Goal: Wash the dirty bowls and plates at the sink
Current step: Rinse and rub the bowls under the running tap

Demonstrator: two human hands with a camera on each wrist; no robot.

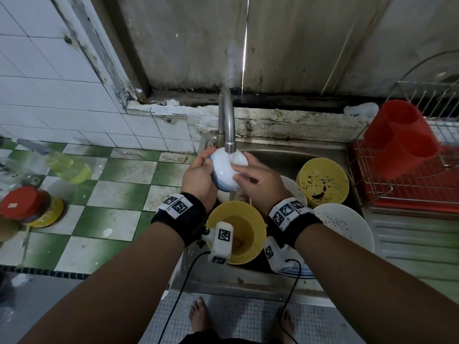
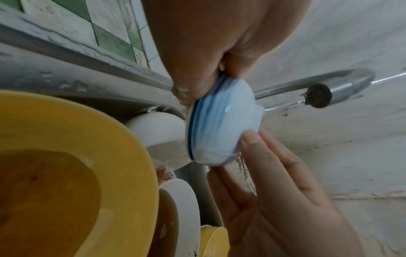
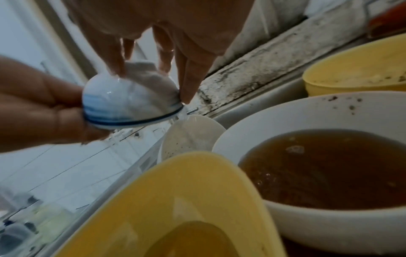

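A small white bowl with a blue rim (image 1: 227, 170) (image 2: 222, 128) (image 3: 123, 102) is held upside down under the faucet (image 1: 227, 120) (image 2: 318, 93), and water runs over it. My left hand (image 1: 198, 177) (image 2: 208, 52) (image 3: 39, 107) grips its rim. My right hand (image 1: 258, 180) (image 2: 285, 191) (image 3: 175, 34) lays straight fingers on its outside. Below in the sink (image 1: 298, 147) sit a yellow bowl of brownish water (image 1: 236, 232) (image 3: 175, 200), a speckled yellow bowl (image 1: 323, 180), a white bowl of brown water (image 3: 329, 165) and a speckled white plate (image 1: 347, 227).
A red dish rack (image 1: 409, 189) with a red cutlery holder (image 1: 400, 140) stands right of the sink. On the green-and-white tiled counter (image 1: 111, 199) to the left lie a bottle of yellow liquid (image 1: 67, 165) and a red-lidded jar (image 1: 22, 204).
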